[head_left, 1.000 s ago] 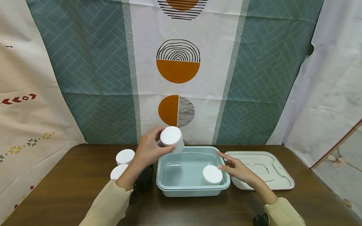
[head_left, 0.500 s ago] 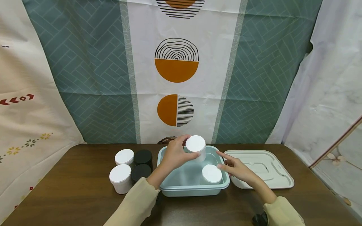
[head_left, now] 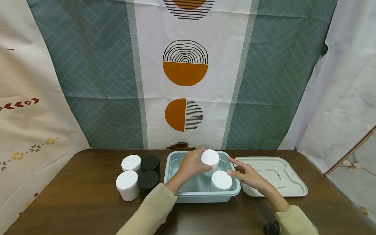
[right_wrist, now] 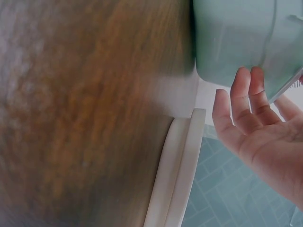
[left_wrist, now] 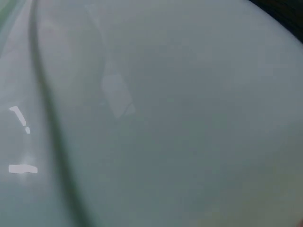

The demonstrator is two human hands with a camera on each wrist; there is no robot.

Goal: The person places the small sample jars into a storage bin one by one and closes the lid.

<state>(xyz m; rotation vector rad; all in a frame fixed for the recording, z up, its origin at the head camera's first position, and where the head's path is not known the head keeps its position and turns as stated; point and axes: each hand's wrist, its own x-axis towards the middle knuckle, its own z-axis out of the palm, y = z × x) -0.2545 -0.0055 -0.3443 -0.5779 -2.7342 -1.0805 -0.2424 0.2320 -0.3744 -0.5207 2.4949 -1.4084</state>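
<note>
My left hand [head_left: 194, 164] pinches a white jar with a round white lid [head_left: 210, 158] between thumb and fingers, upright within the pale blue plastic box [head_left: 177, 193]. A second white-lidded jar [head_left: 221, 180] stands in the box's near right corner, just in front of the held one. At the box's right rim lies my right hand [head_left: 249, 176], index finger stretched along the rim and thumb tip beside the second jar's lid. In the right wrist view its other fingers [right_wrist: 240, 94] lie loosely against the outer wall. The left wrist view is filled by a blurred pale surface.
Left of the box, two white-lidded jars [head_left: 127, 182] and two black jars [head_left: 148, 179] stand grouped on the dark wooden table [head_left: 73, 195]. A pale box lid [head_left: 276, 173] lies on the right. Patterned cloth [head_left: 102, 81] hangs behind the table.
The left hand has carried its white jar rightward and down into the box, behind the other jar. The grouped jars on the left are uncovered. The right hand has stayed at the rim.
</note>
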